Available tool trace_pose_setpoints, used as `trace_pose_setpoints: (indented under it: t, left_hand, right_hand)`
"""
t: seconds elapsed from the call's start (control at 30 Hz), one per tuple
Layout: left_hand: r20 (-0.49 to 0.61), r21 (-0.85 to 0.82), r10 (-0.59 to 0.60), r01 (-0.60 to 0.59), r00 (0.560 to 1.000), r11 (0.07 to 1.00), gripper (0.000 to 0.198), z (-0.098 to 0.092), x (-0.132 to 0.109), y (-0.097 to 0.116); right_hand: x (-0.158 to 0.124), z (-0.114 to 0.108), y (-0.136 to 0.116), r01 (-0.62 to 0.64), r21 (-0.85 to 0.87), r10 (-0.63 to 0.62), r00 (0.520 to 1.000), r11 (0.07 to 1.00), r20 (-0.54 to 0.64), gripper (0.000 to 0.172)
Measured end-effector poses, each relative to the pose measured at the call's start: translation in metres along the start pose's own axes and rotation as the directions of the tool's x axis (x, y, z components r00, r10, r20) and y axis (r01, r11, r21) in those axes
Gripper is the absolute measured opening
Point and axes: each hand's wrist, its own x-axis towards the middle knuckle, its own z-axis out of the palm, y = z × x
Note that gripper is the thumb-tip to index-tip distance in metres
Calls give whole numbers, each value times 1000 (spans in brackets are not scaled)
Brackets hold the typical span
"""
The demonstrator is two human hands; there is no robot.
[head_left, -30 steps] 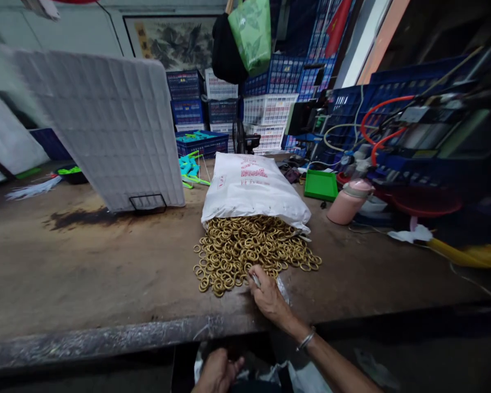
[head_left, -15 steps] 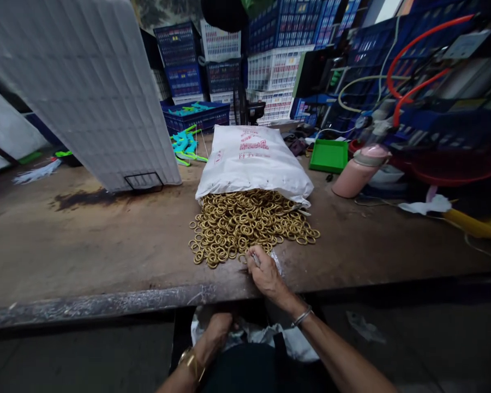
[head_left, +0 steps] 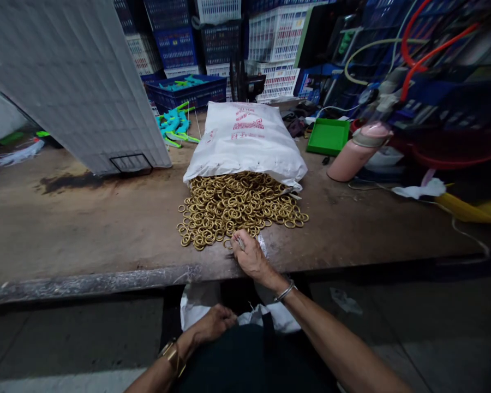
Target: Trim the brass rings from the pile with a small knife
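A pile of gold-coloured rings [head_left: 237,204] spills from the mouth of a white woven sack [head_left: 241,142] onto the wooden table. At the pile's front edge, my right hand [head_left: 251,256] is closed around a small silvery tool whose kind I cannot make out. Its tip is close to a single ring [head_left: 227,244] lying on the tabletop. Below the table edge, my left hand [head_left: 215,323] is held over my lap with curled fingers; whatever they hold, if anything, is hidden. White sack cloth [head_left: 194,305] lies across my lap beside it.
A tall white padded panel [head_left: 85,82] stands on the left. Turquoise and green plastic pieces [head_left: 175,125] lie behind it. To the right are a green tray [head_left: 328,137], a pink bottle [head_left: 358,153] and red hoses [head_left: 437,49]. Stacked crates [head_left: 270,38] fill the back.
The view has tipped downward, so the table appears higher. My left hand has drawn back slightly from the table edge toward my body. My right hand stays by the same ring.
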Motion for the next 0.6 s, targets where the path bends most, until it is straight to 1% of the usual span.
trace_pose_setpoints:
  t: [0.07,0.13,0.2,0.27,0.33,0.43,0.5,0.6]
  left_hand:
    - [56,36,3,-5,998,999,20,-3,-3,8]
    - [47,95,41,-45,998,994,12,-7,-7,21]
    - [-18,213,159,-151,987,965,19,-10,-14,36]
    - [-31,262,247,-231,968,937,20,-12,-20,52]
    - [-109,224,292,-263,950,938,23,-12,-24,64]
    - [-228,65,240,-231,944,971,31,-9,-21,76]
    - [-252,-48,193,-211,948,976,32,-6,-15,81]
    - [-276,-163,126,-176,953,971,29,-3,-4,87]
  right_hand:
    - [-7,-3,-2,-13,16,12,1000,1000,26,10]
    - [-17,-5,-4,-6,4,5,998,1000,69,10]
    - [-28,-8,-5,0,-23,2,995,1000,100,9]
    - [-37,-10,-6,-11,-20,14,991,1000,132,9]
    - [-44,-11,-6,-20,-13,21,987,1000,158,9]
    - [-50,-11,-8,-35,-14,37,979,999,200,9]
    - [-51,-11,-9,-55,-2,54,974,998,220,12]
    - [-49,-8,-9,-110,68,93,971,992,218,16]
